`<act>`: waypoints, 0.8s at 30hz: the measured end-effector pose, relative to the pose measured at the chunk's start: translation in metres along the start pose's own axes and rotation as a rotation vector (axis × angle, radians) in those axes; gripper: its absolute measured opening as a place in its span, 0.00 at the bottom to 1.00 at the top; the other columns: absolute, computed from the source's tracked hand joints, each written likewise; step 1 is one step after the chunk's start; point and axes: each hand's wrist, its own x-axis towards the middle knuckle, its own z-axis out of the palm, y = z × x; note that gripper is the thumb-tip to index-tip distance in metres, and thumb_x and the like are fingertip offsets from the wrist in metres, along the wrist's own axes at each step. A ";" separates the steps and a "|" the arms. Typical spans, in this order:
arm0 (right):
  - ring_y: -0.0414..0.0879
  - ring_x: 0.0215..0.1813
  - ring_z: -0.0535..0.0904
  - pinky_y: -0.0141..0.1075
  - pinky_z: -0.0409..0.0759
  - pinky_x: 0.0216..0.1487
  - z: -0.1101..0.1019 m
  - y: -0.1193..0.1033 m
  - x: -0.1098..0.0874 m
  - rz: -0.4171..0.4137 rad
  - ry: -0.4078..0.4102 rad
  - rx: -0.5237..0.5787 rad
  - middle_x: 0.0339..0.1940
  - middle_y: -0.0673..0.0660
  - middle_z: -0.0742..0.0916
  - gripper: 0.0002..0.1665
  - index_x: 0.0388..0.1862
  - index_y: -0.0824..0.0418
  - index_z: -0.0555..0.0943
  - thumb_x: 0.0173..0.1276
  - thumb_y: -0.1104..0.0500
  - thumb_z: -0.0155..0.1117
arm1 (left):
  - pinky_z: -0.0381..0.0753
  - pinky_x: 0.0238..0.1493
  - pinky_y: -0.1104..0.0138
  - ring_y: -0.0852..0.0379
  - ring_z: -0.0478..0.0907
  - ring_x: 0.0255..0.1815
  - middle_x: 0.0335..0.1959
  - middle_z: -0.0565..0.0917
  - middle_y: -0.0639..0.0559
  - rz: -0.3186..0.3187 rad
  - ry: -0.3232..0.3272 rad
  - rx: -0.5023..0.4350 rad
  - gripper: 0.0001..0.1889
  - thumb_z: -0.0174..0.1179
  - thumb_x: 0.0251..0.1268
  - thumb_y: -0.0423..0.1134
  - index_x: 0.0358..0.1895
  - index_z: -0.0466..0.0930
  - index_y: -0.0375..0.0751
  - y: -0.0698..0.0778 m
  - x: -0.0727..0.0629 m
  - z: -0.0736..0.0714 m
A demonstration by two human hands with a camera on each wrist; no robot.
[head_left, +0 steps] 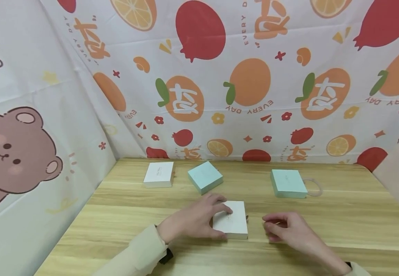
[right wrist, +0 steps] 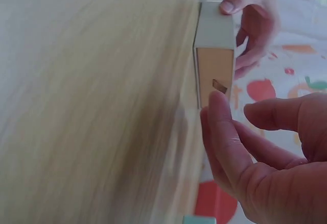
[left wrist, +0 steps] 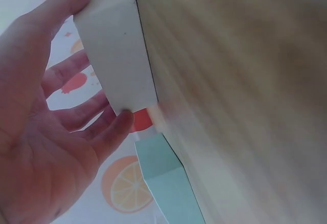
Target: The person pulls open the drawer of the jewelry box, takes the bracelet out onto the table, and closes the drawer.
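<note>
**Left sleeve (head_left: 135,251) foremost: near white box (head_left: 235,225) held, tab (right wrist: 219,85) not grasped**

In the head view, the left sleeve enters from 7 o'clock and the right sleeve (head_left: 357,270) from 4 o'clock. The near white box lies flat on the wooden table (head_left: 116,230), between the hands. Remaining directions are taken from this box.

Left hand (head_left: 197,217): at 9 o'clock. Its fingers are spread and bent over the box, with the thumb against the near side; it grips the box.

Right hand (head_left: 291,231): at 3 o'clock, apart from the box. Its fingers are loosely curled, a small gap stands between thumb and fingers, and it holds nothing. The right wrist view shows the fingertips lined up near the small tab on the tan end.

Surrounding items: far white box (head_left: 159,173) at 10 o'clock, left mint box (head_left: 205,176) at 11 o'clock, right mint box (head_left: 288,183) at 2 o'clock with a pale loop (head_left: 321,188) at its right side.

Step in hand, as judged: bracing the box and bringing the right fingers to the tab. The next move appears to call for a thumb-and-finger pinch on the tab, then an outward pull toward 3 o'clock, left grip maintained.
</note>
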 end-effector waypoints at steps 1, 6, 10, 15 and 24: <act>0.49 0.45 0.86 0.36 0.89 0.42 0.004 -0.001 0.002 0.000 0.002 -0.003 0.45 0.63 0.89 0.22 0.58 0.77 0.79 0.73 0.62 0.65 | 0.75 0.70 0.56 0.50 0.68 0.73 0.71 0.73 0.47 0.000 0.002 0.002 0.31 0.71 0.58 0.62 0.64 0.79 0.58 0.001 -0.005 0.000; 0.47 0.41 0.87 0.34 0.88 0.39 0.023 -0.007 0.012 -0.005 0.018 -0.043 0.39 0.60 0.90 0.19 0.55 0.75 0.82 0.72 0.61 0.66 | 0.77 0.67 0.56 0.50 0.69 0.72 0.71 0.73 0.49 -0.001 0.017 -0.002 0.31 0.71 0.57 0.63 0.63 0.78 0.60 0.005 -0.024 0.002; 0.46 0.39 0.87 0.35 0.88 0.38 0.035 -0.010 0.019 -0.017 0.003 -0.035 0.38 0.60 0.90 0.18 0.53 0.75 0.83 0.71 0.62 0.66 | 0.80 0.63 0.57 0.51 0.69 0.72 0.72 0.72 0.50 -0.004 0.012 -0.011 0.31 0.71 0.57 0.64 0.63 0.78 0.61 0.009 -0.033 0.003; 0.47 0.39 0.87 0.37 0.88 0.36 0.045 -0.011 0.025 -0.018 -0.041 0.000 0.38 0.59 0.90 0.19 0.52 0.75 0.83 0.70 0.61 0.68 | 0.83 0.58 0.59 0.51 0.69 0.70 0.72 0.72 0.49 0.010 0.015 -0.014 0.31 0.70 0.57 0.65 0.63 0.78 0.60 0.012 -0.040 0.003; 0.48 0.36 0.88 0.37 0.88 0.35 0.053 -0.013 0.030 -0.019 -0.089 0.005 0.34 0.58 0.90 0.12 0.46 0.72 0.83 0.69 0.64 0.68 | 0.81 0.63 0.57 0.52 0.72 0.70 0.72 0.73 0.49 0.028 0.032 0.006 0.33 0.67 0.58 0.69 0.62 0.77 0.57 0.016 -0.039 -0.001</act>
